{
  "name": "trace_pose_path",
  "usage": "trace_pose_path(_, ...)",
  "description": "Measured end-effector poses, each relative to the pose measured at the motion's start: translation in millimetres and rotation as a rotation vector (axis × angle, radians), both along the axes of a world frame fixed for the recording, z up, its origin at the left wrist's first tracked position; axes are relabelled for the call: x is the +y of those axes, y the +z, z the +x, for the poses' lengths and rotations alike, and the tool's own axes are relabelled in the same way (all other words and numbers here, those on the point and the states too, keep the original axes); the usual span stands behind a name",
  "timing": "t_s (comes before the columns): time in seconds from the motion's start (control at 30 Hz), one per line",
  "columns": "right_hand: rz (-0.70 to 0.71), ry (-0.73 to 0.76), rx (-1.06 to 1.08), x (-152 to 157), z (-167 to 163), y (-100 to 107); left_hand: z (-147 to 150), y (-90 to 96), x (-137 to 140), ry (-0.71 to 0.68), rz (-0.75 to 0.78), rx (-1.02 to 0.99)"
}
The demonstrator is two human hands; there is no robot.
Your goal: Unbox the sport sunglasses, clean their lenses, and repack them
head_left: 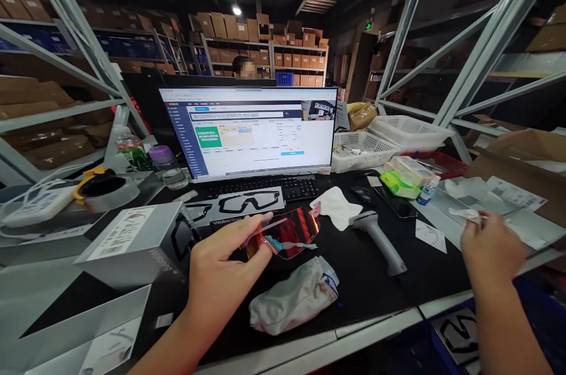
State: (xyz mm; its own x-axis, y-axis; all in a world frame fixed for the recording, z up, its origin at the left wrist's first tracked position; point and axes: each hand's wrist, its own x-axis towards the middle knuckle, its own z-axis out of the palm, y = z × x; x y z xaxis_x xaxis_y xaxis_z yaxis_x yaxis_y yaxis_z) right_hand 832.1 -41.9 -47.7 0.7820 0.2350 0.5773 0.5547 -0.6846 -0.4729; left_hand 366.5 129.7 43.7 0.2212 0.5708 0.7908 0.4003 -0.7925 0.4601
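My left hand [216, 272] pinches a red mirrored eyewear lens [299, 232] between thumb and fingers, above the black desk. Thin strips of clear and bluish film hang near the thumb; their exact kind is unclear. On the right, my right hand [494, 248] has its fingers closed on a crumpled white tissue [466, 213], over an opened grey box [451, 207]. Just below the lens lies a grey drawstring pouch [294, 298] with a blue cord. A white cloth [338, 207] lies flat behind the lens, touching or close to a barcode scanner [381, 242].
A monitor [252, 133] and keyboard [300, 187] stand behind. Boxes with goggle prints [250, 203] sit in front of them. At left are a grey carton [137, 242] and a tape dispenser [106, 186]. White baskets [365, 154] stand back right. Another person's head [243, 67] shows beyond the monitor.
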Motion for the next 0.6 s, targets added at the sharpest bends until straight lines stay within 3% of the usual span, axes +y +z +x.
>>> trace_pose_path(0.13,-0.225,0.160,0.066,13,46,-21,-4,-2.3,0,0.014,-0.005,-0.005)
trace_pose_path(0.37,-0.407,0.280,0.017,69,50,-37,-9,-6.3,-1,0.085,0.018,-0.007)
trace_pose_path(0.47,-0.514,0.382,0.088,108,56,-41,-12,-5.1,-7,0.100,0.018,0.011)
trace_pose_path(0.6,-0.604,0.379,0.186,148,65,-56,-18,-4.0,-16,0.129,0.021,0.032)
